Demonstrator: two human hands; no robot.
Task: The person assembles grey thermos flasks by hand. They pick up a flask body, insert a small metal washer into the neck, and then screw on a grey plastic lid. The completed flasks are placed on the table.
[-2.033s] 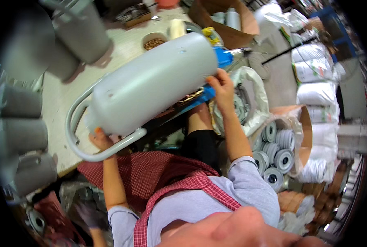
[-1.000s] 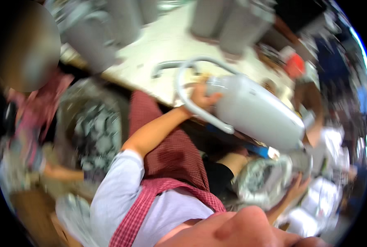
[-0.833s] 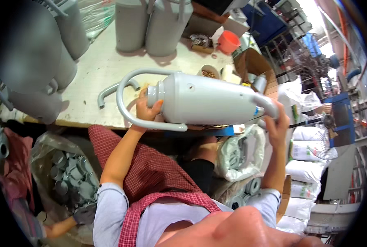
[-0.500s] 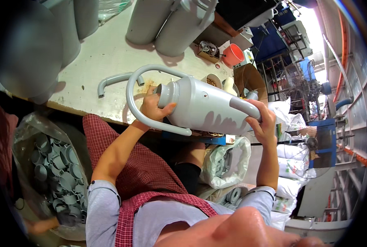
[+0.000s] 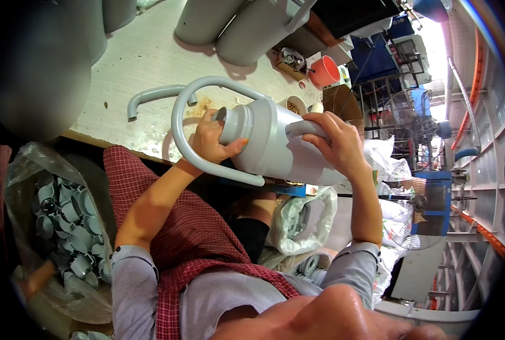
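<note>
Left hand (image 5: pixel 210 140): curled around neck (image 5: pixel 241 120) of grey container (image 5: pixel 275 144). Right hand (image 5: pixel 346 143): fingers wrapped over short grey handle (image 5: pixel 297 129), against container's side. Container: held sideways at near edge of table (image 5: pixel 122 68). Large loop handle (image 5: pixel 179 122): seemingly fitted; short handle's fixing unclear. Curved tube (image 5: pixel 157 94): loose on table, unfitted.

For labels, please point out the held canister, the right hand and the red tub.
Held canister (image 5: pixel 280 154), head view: its body.
Right hand (image 5: pixel 343 141), head view: its back.
Red tub (image 5: pixel 320 73), head view: its wall.

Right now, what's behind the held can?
A tub of brown bits shows past the can; its body covers the tub's near part, and anything lower there is hidden.
</note>
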